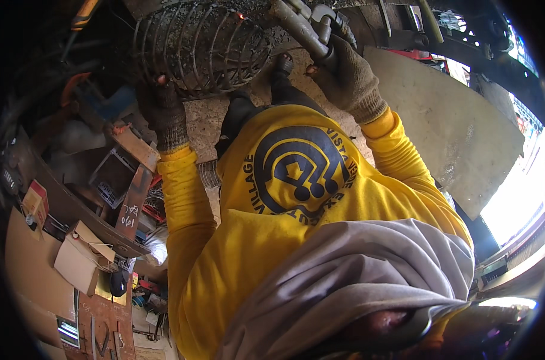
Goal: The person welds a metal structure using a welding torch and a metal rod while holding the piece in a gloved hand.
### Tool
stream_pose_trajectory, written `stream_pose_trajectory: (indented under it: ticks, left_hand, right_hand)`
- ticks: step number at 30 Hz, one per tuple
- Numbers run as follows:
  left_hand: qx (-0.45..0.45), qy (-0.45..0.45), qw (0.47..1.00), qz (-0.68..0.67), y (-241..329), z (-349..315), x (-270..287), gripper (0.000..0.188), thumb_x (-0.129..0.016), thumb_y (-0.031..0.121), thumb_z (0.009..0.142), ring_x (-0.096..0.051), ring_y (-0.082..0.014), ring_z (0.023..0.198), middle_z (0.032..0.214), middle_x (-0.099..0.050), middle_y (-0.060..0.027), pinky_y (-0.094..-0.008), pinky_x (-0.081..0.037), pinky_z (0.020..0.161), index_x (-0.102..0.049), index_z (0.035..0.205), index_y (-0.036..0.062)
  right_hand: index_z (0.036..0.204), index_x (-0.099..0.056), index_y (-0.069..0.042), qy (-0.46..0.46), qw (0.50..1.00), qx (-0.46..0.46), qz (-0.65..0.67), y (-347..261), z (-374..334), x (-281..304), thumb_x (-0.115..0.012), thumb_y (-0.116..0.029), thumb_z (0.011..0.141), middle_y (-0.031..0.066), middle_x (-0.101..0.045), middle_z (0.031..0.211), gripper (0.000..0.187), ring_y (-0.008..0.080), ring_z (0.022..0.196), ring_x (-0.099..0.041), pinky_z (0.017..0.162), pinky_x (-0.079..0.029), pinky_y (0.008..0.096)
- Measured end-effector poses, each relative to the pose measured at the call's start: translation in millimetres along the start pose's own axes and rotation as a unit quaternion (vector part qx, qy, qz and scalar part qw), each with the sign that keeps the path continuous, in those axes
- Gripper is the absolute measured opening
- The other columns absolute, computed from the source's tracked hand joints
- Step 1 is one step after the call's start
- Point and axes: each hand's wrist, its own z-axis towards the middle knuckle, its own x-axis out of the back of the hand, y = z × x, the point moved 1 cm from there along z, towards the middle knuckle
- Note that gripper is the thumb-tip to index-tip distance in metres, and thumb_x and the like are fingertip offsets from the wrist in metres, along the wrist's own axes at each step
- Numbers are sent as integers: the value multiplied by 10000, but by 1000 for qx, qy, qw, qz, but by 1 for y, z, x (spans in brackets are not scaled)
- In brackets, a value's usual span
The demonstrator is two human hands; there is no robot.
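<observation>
A dark coil of metal rod (212, 54), its rings spaced apart, lies across the top of the view. One small spot on it glows orange. At its left end, my left hand (163, 114) in a dark, worn knit glove is closed on the coil, with a bare fingertip showing. To the right of the coil, my right hand (351, 78) in a brown knit glove grips a grey metal tool with a tubular body (302, 31). The tool's kind is unclear; its upper end reaches close to the coil's right side.
A large pale sheet (446, 120) leans at the right. Left of me stand a reddish-brown metal beam (131, 207), a grey crate (112, 177) and an open cardboard box (83, 255). An orange-handled tool (83, 15) hangs at the upper left. My feet are below the coil.
</observation>
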Motion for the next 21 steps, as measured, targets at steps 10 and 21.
stream_pose_trajectory:
  ticks: [10,21]
  left_hand:
    - [19,-31,998,-41,4,1,2,393,-565,113,953,-553,-205,1122,1251,-575,-129,-283,-436,951,-492,1324,9]
    - [37,-59,994,-82,2,1,5,461,-526,33,948,-532,-198,1155,1375,-491,-140,-292,-453,984,-419,1395,1]
  right_hand:
    - [1321,-461,-49,32,993,98,64,1,4,6,-781,-266,765,225,-644,1092,677,377,1024,-641,844,-528,409]
    - [1323,-462,-51,-16,1000,4,-19,-6,2,12,-775,-287,769,221,-649,1070,679,385,1013,-640,838,-522,418]
